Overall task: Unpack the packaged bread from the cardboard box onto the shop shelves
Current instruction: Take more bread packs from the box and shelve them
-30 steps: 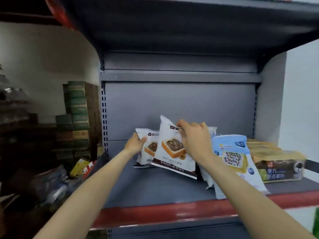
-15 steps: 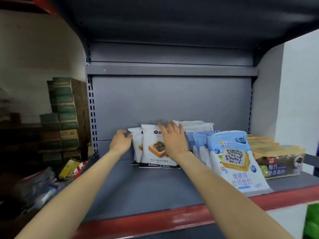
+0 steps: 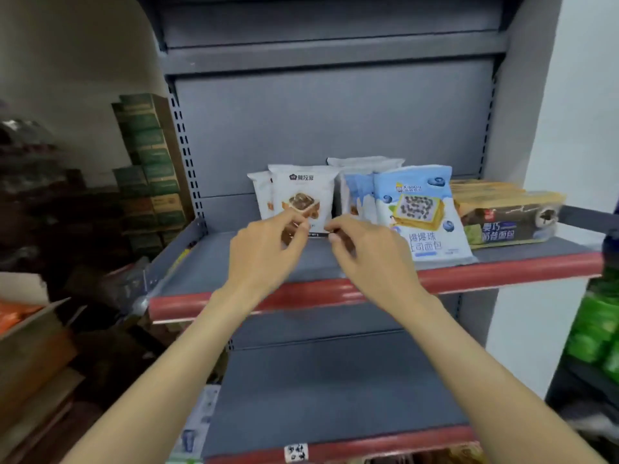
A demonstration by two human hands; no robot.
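Observation:
A white chocolate-toast bread pack (image 3: 303, 189) stands upright on the grey shelf (image 3: 502, 266) with the red front edge. A second white pack (image 3: 259, 194) stands just behind it on the left. My left hand (image 3: 264, 252) and my right hand (image 3: 371, 256) hover side by side in front of this pack's lower edge, fingers loosely curled, holding nothing. Blue blueberry-toast packs (image 3: 415, 209) lean upright to the right of the white ones. Flat brown and yellow bread packs (image 3: 502, 214) lie stacked at the shelf's right end.
The lower grey shelf (image 3: 335, 390) lies below my arms. An open cardboard box (image 3: 30, 333) with orange contents sits at the far left. Green cartons (image 3: 147, 162) are stacked behind the shelf's left post. Green packs (image 3: 599, 329) hang at the right edge.
Both hands have let go of the white packs and drawn back toward the shelf's front edge. The front white pack now stands upright. The view has tilted down, showing the lower shelf.

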